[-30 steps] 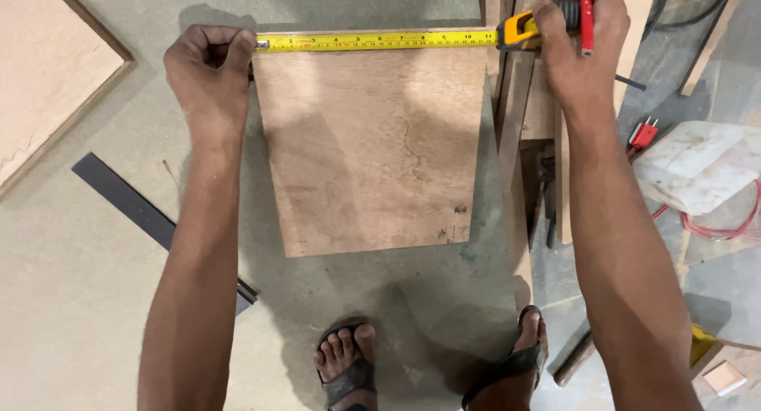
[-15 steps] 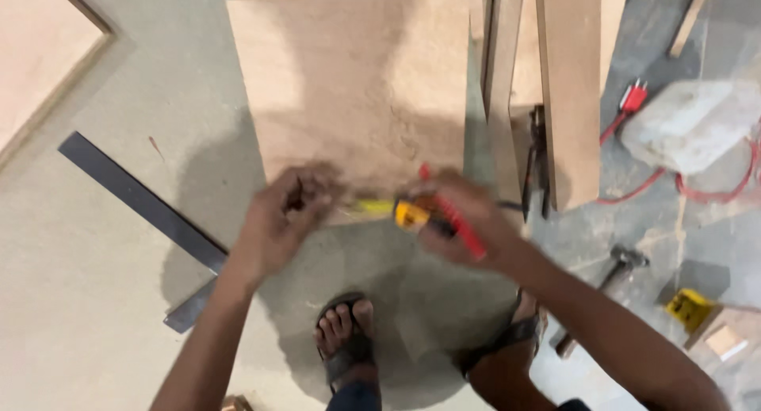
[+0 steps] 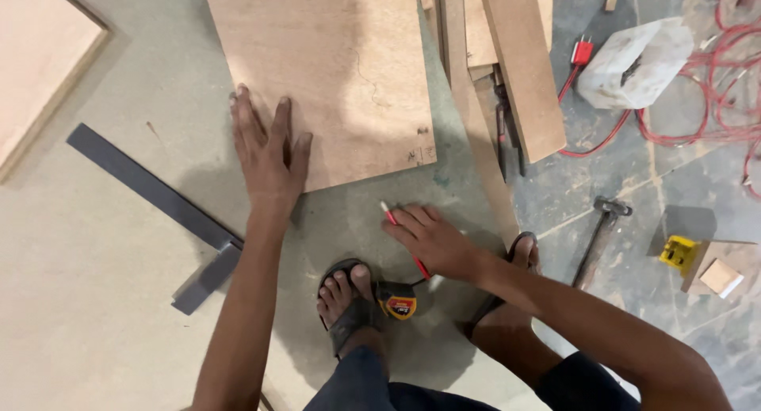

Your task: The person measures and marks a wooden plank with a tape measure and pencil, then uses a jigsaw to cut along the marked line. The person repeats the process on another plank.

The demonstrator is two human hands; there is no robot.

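Plywood [image 3: 325, 70] pinned by flat, spread left hand [image 3: 265, 153]; right hand [image 3: 432, 240] pinching red pencil [image 3: 404, 240]; best press firmly, mark at edge.

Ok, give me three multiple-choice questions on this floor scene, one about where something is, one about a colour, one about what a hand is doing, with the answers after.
1. Where does the tape measure lie?
A. On the plywood board
B. On the floor beside the sandalled foot
C. On the hammer

2. What colour is the pencil in the right hand?
A. Red
B. Blue
C. Green

3. What is the left hand doing?
A. Gripping the hammer
B. Lifting the metal square
C. Resting flat, fingers spread, on the plywood board

Answers: 1 B, the yellow tape measure sits on the floor next to the foot. 2 A, the shaft showing past the fingers is red. 3 C, the palm lies open at the board's near corner; the hammer and metal square lie untouched.
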